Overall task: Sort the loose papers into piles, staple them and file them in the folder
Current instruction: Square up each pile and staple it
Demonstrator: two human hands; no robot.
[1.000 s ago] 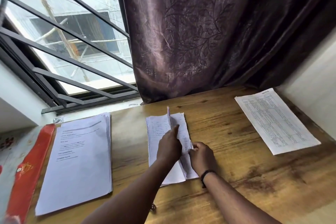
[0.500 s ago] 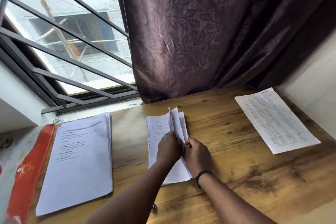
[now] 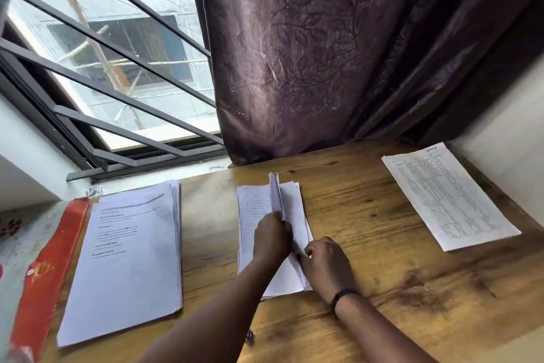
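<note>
Pinching lifted sheets of the middle pile [image 3: 250,209], your left hand [image 3: 272,240] holds them upright; your right hand [image 3: 326,262] grips its lower edge.

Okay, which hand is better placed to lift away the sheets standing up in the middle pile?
Left. The left hand already pinches the raised sheets; the right hand only grips the middle pile at its edge.

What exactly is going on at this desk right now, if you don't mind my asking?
A person is leafing through the middle stack of papers on the wooden desk. The left hand holds some sheets lifted on edge, and the right hand pinches the stack's right edge. A thicker pile lies to the left beside a red folder, and a printed table sheet lies apart at the right.
</note>
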